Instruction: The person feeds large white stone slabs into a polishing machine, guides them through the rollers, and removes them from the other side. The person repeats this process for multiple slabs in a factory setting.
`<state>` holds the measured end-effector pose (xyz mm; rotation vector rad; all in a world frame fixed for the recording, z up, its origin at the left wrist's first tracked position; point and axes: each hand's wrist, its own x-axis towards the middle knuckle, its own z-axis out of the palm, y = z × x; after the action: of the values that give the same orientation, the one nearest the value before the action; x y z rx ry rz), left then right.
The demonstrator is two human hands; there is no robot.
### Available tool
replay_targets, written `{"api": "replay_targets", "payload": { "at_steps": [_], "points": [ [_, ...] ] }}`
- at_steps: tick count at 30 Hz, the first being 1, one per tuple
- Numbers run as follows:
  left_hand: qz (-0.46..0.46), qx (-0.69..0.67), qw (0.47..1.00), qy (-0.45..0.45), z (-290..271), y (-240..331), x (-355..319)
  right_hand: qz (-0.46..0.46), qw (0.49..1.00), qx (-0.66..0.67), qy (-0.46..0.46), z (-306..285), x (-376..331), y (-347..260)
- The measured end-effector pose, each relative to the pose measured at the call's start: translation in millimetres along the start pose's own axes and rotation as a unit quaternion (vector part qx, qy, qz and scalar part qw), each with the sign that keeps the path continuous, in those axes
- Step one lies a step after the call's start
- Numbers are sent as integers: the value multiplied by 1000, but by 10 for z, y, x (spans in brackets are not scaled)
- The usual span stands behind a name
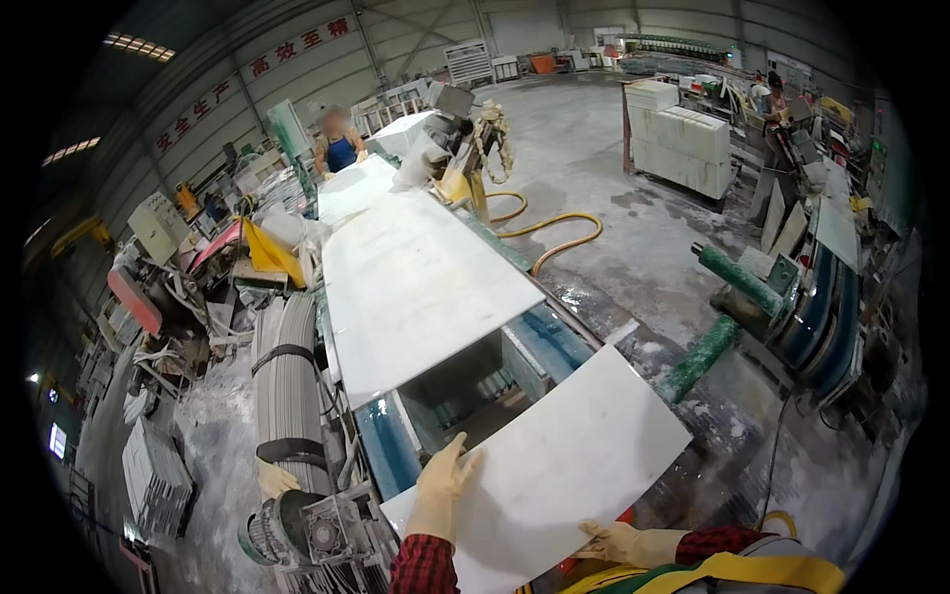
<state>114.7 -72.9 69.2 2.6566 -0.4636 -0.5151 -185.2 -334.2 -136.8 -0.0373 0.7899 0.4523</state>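
I hold a white stone slab (554, 465), tilted, at the near end of a roller conveyor (391, 445). My left hand (443, 475), in a pale yellow glove, lies flat on the slab's left edge. My right hand (612, 543), gloved too, grips the slab's near edge from below. A larger white slab (416, 277) lies on the conveyor just beyond, with more white slabs (358, 186) farther up the line.
A person in a blue apron (338, 148) stands at the far end of the line. A motor and a ribbed grey duct (287, 396) sit to my left. Yellow hoses (554, 233) lie on the wet floor. Green rollers (737, 282) and stacked white slabs (683, 144) stand at right.
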Motion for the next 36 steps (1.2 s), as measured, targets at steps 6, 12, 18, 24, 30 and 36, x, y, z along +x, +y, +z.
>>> {"api": "replay_targets", "payload": {
  "at_steps": [6, 12, 18, 24, 30, 36],
  "points": [
    [-14, 107, 990, -86, -329, 364, -157, 14, 994, -102, 22, 112, 108, -79],
    [7, -30, 999, 22, -333, 584, -1283, -1, 976, -211, 46, 320, -85, 7],
    [52, 31, 991, 121, -466, 1088, -1844, 49, 931, -351, -84, 272, -613, -187],
    [-16, -211, 960, 183, -175, 1941, -1667, -166, 929, -304, -132, 42, -1313, -1089],
    [168, -392, 889, 168, 686, 2962, -656, -402, 803, -436, 60, 325, -2631, -2522],
    [121, -411, 897, 110, 1775, 4704, -39, -557, 739, -360, 118, -42, -4314, -3620]
  ]
}}
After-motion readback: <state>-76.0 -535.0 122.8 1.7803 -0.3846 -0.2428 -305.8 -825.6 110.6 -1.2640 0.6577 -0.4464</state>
